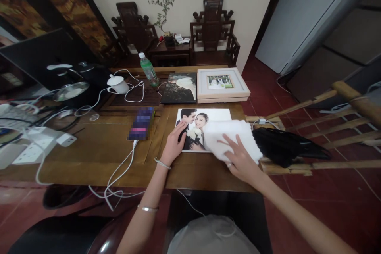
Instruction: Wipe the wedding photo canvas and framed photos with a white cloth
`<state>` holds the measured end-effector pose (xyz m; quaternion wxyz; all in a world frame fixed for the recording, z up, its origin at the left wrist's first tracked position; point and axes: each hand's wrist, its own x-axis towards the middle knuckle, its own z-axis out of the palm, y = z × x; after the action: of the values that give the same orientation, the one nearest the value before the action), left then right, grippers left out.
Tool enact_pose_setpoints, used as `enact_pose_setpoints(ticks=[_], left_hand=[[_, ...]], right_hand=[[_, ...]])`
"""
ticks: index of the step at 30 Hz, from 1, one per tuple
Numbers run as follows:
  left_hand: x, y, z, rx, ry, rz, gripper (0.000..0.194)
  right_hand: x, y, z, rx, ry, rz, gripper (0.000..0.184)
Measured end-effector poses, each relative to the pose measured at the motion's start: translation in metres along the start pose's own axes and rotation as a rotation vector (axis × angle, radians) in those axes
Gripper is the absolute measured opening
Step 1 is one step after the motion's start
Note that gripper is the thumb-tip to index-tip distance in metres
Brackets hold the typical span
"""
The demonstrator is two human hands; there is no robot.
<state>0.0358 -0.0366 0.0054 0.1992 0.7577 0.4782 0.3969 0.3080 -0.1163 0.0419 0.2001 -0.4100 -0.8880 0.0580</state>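
Note:
A glossy wedding photo panel (193, 145) of a couple with a white bouquet lies flat on the wooden table in front of me. My left hand (175, 141) rests on its left edge, fingers stretched out and flat, holding nothing. Over the panel's right side spreads a white towel (248, 137), which hides that part of the picture and hangs past its edge. My right hand (240, 158) presses on the towel from above with its fingers spread. Whether any towel is pinched under the palm cannot be seen.
Behind the panel lie a dark photo panel (175, 89) and a pale framed photo (202, 87). To the left are a charging phone (141, 124), a green-labelled bottle (149, 70), a lidded white cup (118, 84) and a power strip (37, 147). A black bag (282, 147) sits right.

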Motion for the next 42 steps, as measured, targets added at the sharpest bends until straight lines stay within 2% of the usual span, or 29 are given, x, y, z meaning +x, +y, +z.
enact_pose_setpoints(ticks=[3, 7, 10, 16, 20, 22, 25, 31, 33, 35, 38, 42], left_hand=[[0.000, 0.001, -0.001, 0.007, -0.017, -0.007, 0.038], [0.001, 0.001, -0.001, 0.014, -0.019, -0.013, 0.037], [0.001, -0.001, -0.001, 0.013, -0.010, -0.001, 0.036], [0.001, -0.003, -0.002, 0.008, 0.001, 0.015, 0.035], [0.001, -0.003, -0.002, 0.018, 0.007, 0.020, 0.034], [0.001, -0.003, -0.001, 0.018, 0.012, 0.022, 0.034], [0.001, -0.002, 0.000, 0.015, 0.016, 0.025, 0.034], [0.001, -0.001, 0.000, 0.048, 0.010, 0.014, 0.036], [0.001, -0.001, 0.000, 0.053, 0.008, 0.014, 0.037], [0.001, -0.001, 0.001, 0.050, 0.004, 0.014, 0.037], [0.001, -0.001, 0.001, 0.046, 0.004, 0.010, 0.036], [0.001, -0.002, 0.000, 0.023, 0.000, 0.013, 0.036]], right_hand=[[-0.020, -0.015, -0.005, 0.041, -0.002, -0.070, 0.028], [-0.015, -0.002, -0.006, 0.034, 0.012, -0.110, 0.028], [0.013, 0.022, -0.002, -0.024, 0.019, -0.043, 0.026], [0.093, 0.075, -0.002, -0.073, 0.008, 0.119, 0.022], [0.119, 0.094, -0.005, -0.083, 0.019, 0.161, 0.024], [0.116, 0.092, -0.004, -0.091, 0.021, 0.162, 0.024], [0.091, 0.074, -0.001, -0.104, 0.004, 0.133, 0.025], [0.010, 0.001, -0.005, -0.080, -0.007, 0.053, 0.029], [-0.008, -0.020, -0.009, -0.040, -0.036, 0.005, 0.030], [-0.015, -0.031, -0.013, -0.003, -0.071, -0.033, 0.032], [-0.005, -0.022, -0.014, 0.017, -0.085, -0.029, 0.029], [0.037, 0.022, -0.009, -0.036, -0.038, 0.067, 0.023]])
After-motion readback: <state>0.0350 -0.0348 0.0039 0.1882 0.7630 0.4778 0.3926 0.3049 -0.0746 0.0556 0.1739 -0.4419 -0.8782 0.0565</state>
